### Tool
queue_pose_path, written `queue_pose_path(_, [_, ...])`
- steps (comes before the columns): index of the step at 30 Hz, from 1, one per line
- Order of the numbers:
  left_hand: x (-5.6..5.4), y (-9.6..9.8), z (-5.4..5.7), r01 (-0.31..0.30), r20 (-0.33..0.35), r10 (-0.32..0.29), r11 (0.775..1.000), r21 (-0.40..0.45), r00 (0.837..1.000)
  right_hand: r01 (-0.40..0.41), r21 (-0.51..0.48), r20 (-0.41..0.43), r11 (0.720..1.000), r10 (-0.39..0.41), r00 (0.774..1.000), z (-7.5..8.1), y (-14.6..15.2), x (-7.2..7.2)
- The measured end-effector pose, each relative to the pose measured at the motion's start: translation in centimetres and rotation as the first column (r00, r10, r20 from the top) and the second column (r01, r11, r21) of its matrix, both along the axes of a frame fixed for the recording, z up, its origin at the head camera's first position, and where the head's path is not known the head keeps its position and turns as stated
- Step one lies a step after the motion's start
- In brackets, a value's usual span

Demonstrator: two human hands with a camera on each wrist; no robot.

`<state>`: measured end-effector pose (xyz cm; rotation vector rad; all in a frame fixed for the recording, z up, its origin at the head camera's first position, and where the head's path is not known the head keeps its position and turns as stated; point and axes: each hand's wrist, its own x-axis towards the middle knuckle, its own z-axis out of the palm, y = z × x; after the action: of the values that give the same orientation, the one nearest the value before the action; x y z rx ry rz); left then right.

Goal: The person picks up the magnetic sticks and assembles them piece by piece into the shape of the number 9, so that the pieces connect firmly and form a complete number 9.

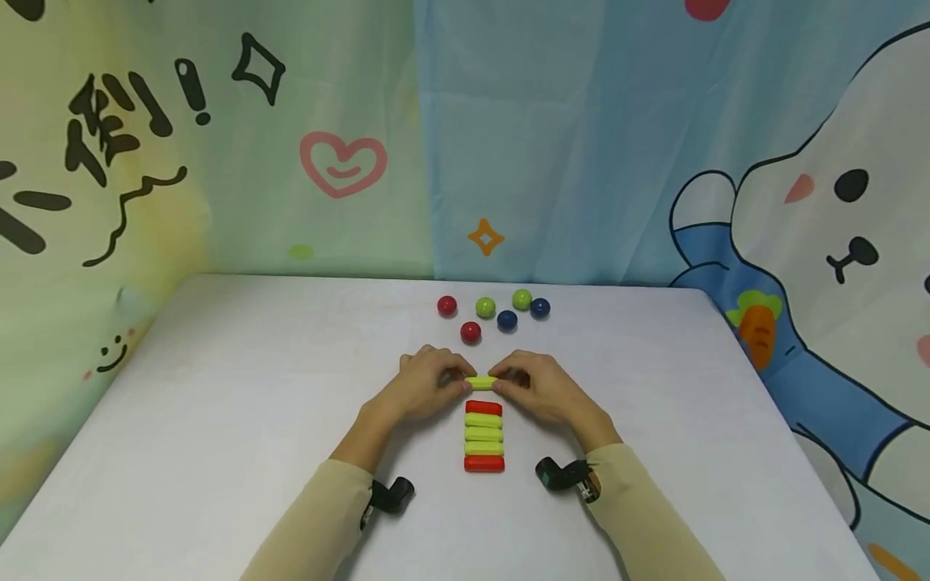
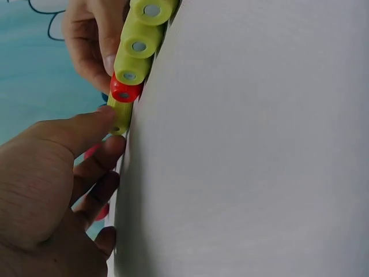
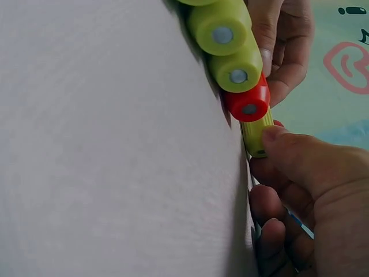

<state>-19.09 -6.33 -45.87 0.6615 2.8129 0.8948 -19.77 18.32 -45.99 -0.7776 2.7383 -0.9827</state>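
A yellow-green magnetic rod (image 1: 481,382) lies crosswise between both hands. Its left end is pinched by the thumb and fingers of my left hand (image 1: 430,382); my right hand (image 1: 541,389) pinches the right end. Just nearer than it, a column of rods lies side by side on the table: a red rod (image 1: 483,407) at the far end, several yellow-green rods (image 1: 483,434) in the middle, and another red rod (image 1: 483,464) at the near end. Grey discs show in the rod ends in both wrist views, where the held rod (image 3: 257,138) sits beside the far red rod (image 3: 248,104).
Beyond the hands lie two red balls (image 1: 471,332), two green balls (image 1: 485,307) and two dark blue balls (image 1: 507,321). The white table (image 1: 240,403) ends at a printed curtain (image 1: 552,161). Black cameras (image 1: 392,495) sit on both wrists.
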Motion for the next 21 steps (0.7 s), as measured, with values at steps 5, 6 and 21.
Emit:
queue_pose_path(5, [-0.5, 0.1, 0.1, -0.014, 0.031, 0.013, 1.000, 0.015, 0.999, 0.026, 0.011, 0.020, 1.000, -0.026, 0.999, 0.0, 0.1, -0.3])
queue_pose_path(6, [-0.6, 0.2, 0.0, -0.019, 0.034, 0.018, 1.000, 0.016, 0.999, 0.031, 0.013, 0.025, 0.999, -0.031, 0.999, 0.1, 0.1, -0.4])
queue_pose_path(21, [-2.3, 0.3, -0.6, 0.002, 0.010, -0.002, 0.997, 0.076, 1.000, 0.069, -0.015, -0.021, 0.998, -0.069, 0.997, -0.3, -0.4, -1.3])
